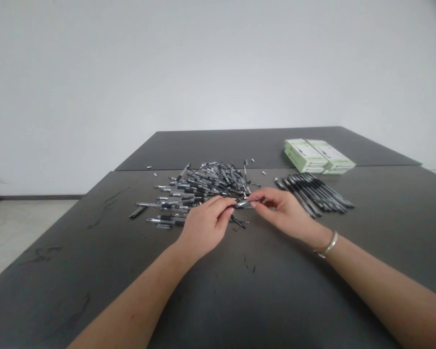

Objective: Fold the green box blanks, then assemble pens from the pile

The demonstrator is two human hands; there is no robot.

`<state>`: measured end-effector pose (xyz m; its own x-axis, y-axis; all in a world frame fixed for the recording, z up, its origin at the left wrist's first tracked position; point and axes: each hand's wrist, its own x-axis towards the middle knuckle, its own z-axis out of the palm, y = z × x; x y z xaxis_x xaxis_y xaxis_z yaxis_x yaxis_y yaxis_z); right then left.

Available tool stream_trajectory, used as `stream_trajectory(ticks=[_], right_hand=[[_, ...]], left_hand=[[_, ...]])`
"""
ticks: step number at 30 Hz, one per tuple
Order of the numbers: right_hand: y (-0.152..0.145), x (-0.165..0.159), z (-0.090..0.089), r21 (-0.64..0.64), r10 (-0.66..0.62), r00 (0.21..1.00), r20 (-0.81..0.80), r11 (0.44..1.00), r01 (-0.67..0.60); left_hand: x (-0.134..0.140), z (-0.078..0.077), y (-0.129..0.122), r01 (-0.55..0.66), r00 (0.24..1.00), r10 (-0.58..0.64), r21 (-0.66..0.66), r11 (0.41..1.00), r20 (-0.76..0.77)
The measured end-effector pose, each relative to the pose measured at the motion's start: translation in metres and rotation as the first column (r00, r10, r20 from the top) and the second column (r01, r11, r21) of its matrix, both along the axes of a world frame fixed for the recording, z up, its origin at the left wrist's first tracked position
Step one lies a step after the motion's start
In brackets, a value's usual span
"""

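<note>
Between my two hands is a pen (242, 204), held level just in front of a loose pile of pens and pen parts (218, 177). Thumb and fingers of my left hand (208, 224) pinch its left end. My right hand (280, 209), with a bracelet on the wrist, pinches the other end. Fingers cover both ends, so I cannot tell whether a cap is on it. Left of my left hand, several clear-barrelled pens with black grips (170, 198) lie roughly side by side. Past my right hand is a neat row of capped pens (314, 191).
Green and white boxes (307, 155) are stacked at the back right of the dark table (276, 300). Small silvery tips (263, 172) lie scattered behind the pile. A seam crosses the tabletop, and a pale wall (218, 68) rises behind it.
</note>
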<state>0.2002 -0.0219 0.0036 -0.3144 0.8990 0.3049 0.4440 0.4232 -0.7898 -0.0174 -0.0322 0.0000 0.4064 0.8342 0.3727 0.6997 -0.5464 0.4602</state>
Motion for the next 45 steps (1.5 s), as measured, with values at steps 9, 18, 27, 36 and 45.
stream_trajectory(ticks=[9, 18, 27, 36, 45], right_hand=[[-0.003, -0.004, 0.001, 0.033, 0.065, 0.997, 0.037, 0.997, -0.066], [-0.003, -0.005, -0.002, 0.054, 0.082, 0.996, 0.032, 0.995, -0.083], [0.001, -0.001, -0.008, -0.003, 0.045, 0.999, 0.017, 0.999, -0.045], [-0.002, -0.006, -0.005, 0.004, 0.005, 0.999, 0.039, 1.0, -0.005], [-0.004, -0.008, -0.004, 0.001, -0.013, 0.999, 0.035, 1.0, 0.013]], left_hand=[[0.004, -0.001, -0.002, 0.043, 0.999, -0.043, 0.002, 0.999, 0.004], [0.002, -0.008, 0.002, 0.057, 0.993, -0.058, 0.013, 0.998, 0.099], [0.001, -0.003, 0.004, 0.108, 0.994, -0.108, -0.042, 0.993, 0.015], [0.0, -0.008, 0.004, 0.121, 0.993, -0.121, -0.008, 0.993, 0.014], [0.004, -0.014, 0.001, 0.094, 0.993, -0.096, 0.028, 0.995, 0.075]])
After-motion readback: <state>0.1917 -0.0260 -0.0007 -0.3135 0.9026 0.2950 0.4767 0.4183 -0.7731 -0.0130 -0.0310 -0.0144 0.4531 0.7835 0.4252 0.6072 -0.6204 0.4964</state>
